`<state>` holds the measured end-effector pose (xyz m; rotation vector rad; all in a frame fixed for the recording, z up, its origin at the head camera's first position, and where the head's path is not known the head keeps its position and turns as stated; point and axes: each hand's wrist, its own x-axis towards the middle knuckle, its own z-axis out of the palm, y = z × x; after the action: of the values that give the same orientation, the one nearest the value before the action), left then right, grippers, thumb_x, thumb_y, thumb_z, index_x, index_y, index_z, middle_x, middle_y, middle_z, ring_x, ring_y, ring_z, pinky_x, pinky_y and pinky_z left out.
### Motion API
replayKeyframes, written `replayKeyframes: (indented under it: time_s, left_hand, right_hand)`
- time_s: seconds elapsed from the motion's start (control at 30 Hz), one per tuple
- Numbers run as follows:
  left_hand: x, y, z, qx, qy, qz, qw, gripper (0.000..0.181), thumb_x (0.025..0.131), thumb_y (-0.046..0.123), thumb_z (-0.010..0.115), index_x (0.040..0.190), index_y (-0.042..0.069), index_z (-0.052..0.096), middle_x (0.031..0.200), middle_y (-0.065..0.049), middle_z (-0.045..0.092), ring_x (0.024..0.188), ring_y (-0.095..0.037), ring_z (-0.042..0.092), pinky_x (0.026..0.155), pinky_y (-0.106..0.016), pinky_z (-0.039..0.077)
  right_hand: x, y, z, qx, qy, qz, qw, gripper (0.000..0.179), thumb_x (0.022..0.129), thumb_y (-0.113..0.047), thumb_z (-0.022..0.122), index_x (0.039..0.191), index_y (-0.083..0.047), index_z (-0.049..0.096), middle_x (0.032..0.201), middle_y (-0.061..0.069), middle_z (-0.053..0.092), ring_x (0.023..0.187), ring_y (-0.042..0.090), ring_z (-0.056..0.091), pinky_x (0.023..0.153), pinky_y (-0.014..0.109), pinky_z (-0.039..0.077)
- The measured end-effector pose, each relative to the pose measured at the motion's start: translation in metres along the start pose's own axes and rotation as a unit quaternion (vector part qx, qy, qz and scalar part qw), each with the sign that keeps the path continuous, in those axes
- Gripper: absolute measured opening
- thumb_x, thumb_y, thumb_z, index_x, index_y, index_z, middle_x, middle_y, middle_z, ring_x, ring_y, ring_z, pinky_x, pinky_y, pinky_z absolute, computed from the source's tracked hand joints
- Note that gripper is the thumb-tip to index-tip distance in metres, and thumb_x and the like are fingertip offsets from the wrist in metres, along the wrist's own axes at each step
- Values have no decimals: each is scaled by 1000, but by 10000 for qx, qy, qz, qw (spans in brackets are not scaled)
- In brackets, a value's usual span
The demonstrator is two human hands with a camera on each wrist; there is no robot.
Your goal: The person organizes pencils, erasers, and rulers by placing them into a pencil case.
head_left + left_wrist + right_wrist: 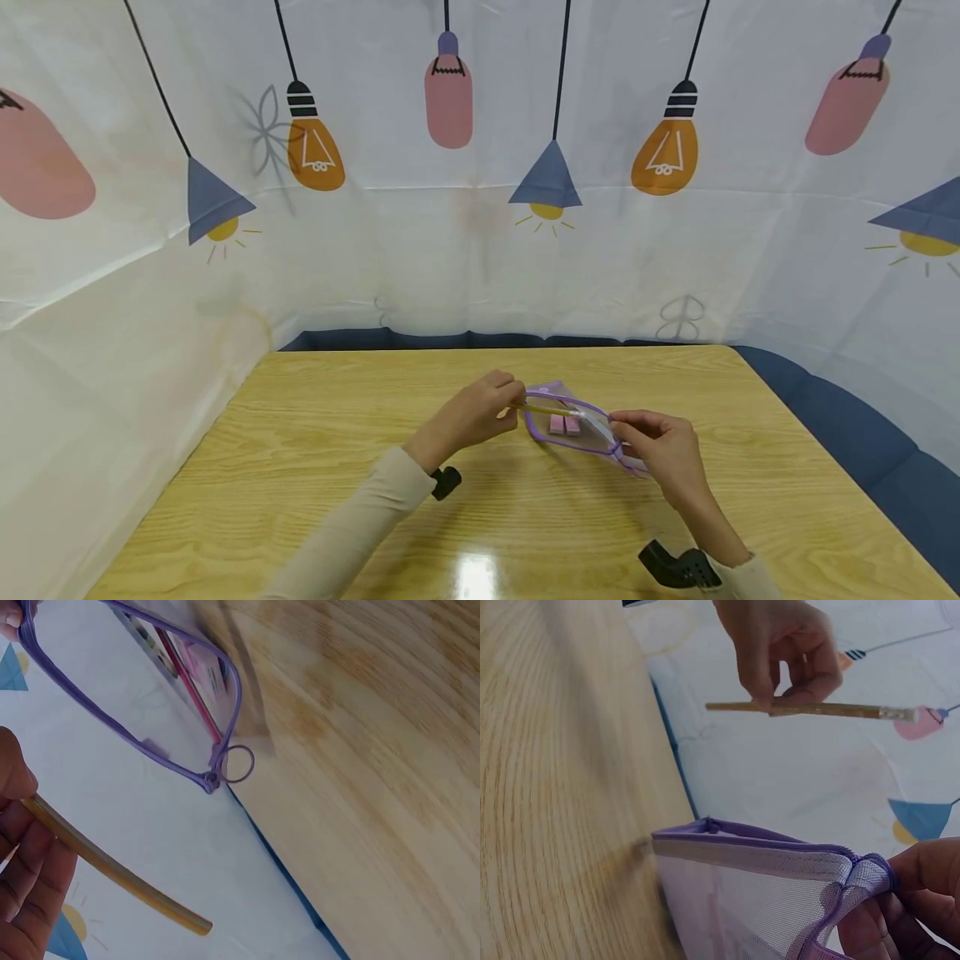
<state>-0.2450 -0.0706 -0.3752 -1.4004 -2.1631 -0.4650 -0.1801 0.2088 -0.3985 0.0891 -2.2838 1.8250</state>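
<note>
My left hand [483, 408] pinches a yellow pencil [832, 710] between thumb and fingers; its eraser end points right. In the head view the pencil overlaps the open mouth of a mesh pencil pouch [757, 885] with purple zipper edging. My right hand [666, 446] holds the pouch by its right end, thumb and fingers pinching the corner. Two pink blocks [564, 425] lie inside the pouch. A thin red stick [191, 686] and a slim patterned strip [154, 646] also show inside in the left wrist view.
The wooden table [337, 442] spreads under both arms. A white cloth [465, 250] printed with lamps and bulbs hangs behind it and along its left side. Dark blue padding [847, 425] runs along the right and far edges. Each wrist wears a black camera mount [678, 567].
</note>
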Motion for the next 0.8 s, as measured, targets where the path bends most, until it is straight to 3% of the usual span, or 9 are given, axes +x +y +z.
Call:
replayKeyframes:
  time_s: [0.23, 0.8]
  left_hand:
    - [4, 1, 8, -442, -4, 88, 9990, 16, 82, -1, 70, 86, 8, 58, 84, -1, 58, 75, -12, 51, 67, -19, 43]
    - [6, 3, 25, -1025, 336, 446, 9932, 22, 77, -10, 70, 90, 4, 59, 88, -5, 61, 76, -17, 61, 69, -12, 45]
  right_hand:
    - [-1, -1, 0, -10, 11, 82, 10000, 25, 88, -10, 71, 105, 9, 70, 95, 23, 68, 75, 21, 68, 63, 31, 56]
    - [-1, -1, 2, -73, 57, 67, 9999, 25, 88, -8, 72, 105, 11, 69, 94, 21, 69, 75, 19, 68, 63, 31, 56]
